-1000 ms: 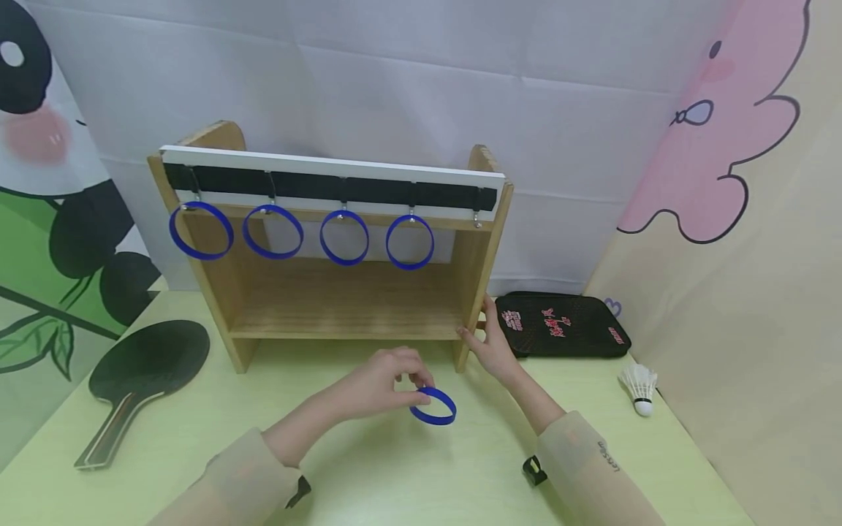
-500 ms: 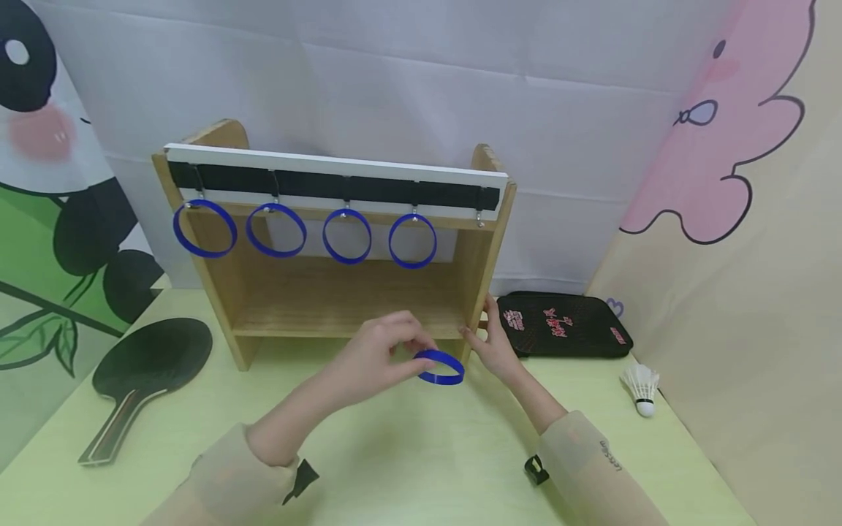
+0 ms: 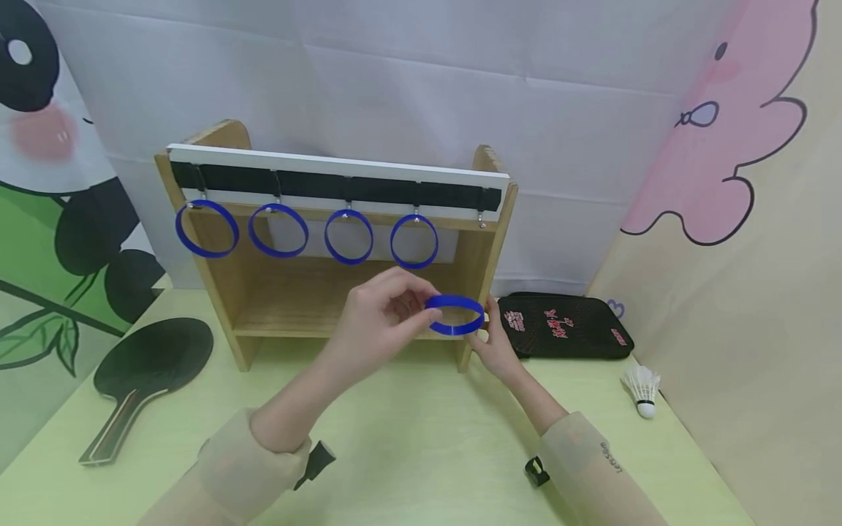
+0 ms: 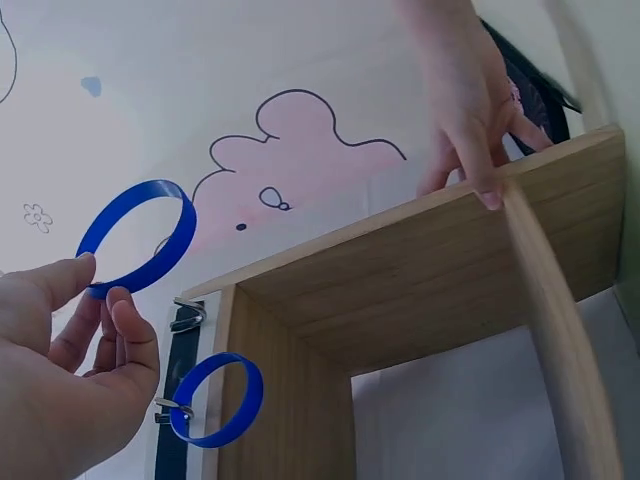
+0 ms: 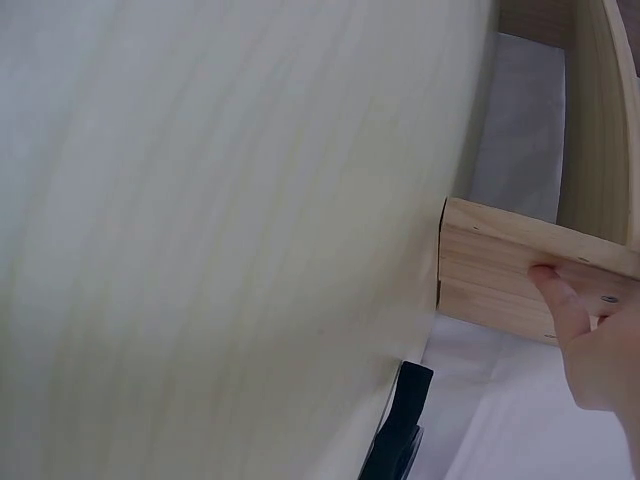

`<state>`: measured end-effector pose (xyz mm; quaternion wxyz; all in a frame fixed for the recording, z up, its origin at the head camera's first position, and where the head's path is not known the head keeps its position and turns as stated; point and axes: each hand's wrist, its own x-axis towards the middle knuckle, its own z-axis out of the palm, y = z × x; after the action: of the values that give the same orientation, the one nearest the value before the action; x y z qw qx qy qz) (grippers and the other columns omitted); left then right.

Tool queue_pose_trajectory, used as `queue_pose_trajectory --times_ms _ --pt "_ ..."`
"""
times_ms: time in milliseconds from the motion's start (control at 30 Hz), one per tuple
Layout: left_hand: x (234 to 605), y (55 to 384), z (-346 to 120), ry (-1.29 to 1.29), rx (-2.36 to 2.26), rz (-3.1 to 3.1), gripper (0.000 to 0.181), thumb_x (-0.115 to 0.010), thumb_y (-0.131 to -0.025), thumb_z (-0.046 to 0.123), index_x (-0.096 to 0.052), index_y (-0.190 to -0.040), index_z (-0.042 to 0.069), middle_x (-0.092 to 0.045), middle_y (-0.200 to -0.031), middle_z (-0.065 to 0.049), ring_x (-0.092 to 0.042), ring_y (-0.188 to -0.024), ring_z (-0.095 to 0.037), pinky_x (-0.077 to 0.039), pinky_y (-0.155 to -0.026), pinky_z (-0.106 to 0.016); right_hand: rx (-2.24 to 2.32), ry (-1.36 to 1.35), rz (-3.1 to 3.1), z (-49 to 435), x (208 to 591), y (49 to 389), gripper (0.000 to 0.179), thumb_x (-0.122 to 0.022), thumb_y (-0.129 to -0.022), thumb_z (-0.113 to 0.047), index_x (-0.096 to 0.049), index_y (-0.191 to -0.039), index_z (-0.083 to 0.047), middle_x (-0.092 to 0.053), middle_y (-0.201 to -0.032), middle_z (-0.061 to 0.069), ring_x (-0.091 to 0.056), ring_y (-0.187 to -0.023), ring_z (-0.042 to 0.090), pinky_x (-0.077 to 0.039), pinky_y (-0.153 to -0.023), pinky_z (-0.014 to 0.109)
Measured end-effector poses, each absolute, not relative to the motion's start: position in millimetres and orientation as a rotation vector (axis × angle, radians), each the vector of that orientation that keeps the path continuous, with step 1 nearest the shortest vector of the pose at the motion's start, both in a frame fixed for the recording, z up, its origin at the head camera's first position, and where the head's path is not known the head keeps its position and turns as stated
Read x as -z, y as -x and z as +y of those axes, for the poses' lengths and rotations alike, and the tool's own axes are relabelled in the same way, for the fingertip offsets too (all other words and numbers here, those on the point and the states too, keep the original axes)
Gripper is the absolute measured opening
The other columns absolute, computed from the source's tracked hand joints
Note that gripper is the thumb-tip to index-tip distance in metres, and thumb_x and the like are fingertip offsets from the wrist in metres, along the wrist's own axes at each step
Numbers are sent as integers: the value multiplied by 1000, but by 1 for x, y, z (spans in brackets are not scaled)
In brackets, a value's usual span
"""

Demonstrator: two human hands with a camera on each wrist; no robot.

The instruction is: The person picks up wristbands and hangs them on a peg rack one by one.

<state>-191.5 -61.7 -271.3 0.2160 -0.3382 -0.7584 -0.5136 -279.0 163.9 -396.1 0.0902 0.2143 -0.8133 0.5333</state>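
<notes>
My left hand (image 3: 375,314) pinches a blue ring (image 3: 454,330) between thumb and fingers, in front of the right part of a small wooden shelf (image 3: 296,292). In the left wrist view, the held ring (image 4: 178,240) is apart from the hooks. Several matching rings (image 3: 349,261) hang from hooks on the black strip (image 3: 381,191) across the shelf's top. The rightmost hook (image 3: 482,220) carries no ring. My right hand (image 3: 497,354) grips the shelf's right side panel, with the thumb over its front edge; in the right wrist view, the thumb (image 5: 565,300) touches the wood.
A table tennis bat (image 3: 151,358) lies on the table to the left. Beyond my right hand is a black zipped case (image 3: 566,325), and a shuttlecock (image 3: 640,387) lies near the right table edge. Patterned cloth (image 3: 559,146) hangs behind the shelf.
My left hand has risen from near the tabletop with the ring, ending slightly further right and below the hooks. My right hand has stayed at the side panel.
</notes>
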Motion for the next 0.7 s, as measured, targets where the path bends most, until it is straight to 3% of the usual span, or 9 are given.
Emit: queue_pose_trajectory --times_ms 467,700 --pt "254 210 -46 824 1575 -1931 17 -71 -85 12 -65 -99 4 -63 -89 -4 -60 -75 -12 -55 -67 -26 -1585 -624 -2460 165 395 280 75 -55 -93 -3 -6 -149 -8 -30 -140 28 -50 -112 44 -53 -83 48" --pt "251 228 -34 781 1743 -1846 21 -71 -84 12 -63 -100 0 -65 -89 -10 -65 -71 -21 -57 -67 -29 -1578 -637 -2442 165 396 280 75 -56 -92 -2 -8 -149 -10 -31 -139 27 -52 -110 44 -53 -81 48"
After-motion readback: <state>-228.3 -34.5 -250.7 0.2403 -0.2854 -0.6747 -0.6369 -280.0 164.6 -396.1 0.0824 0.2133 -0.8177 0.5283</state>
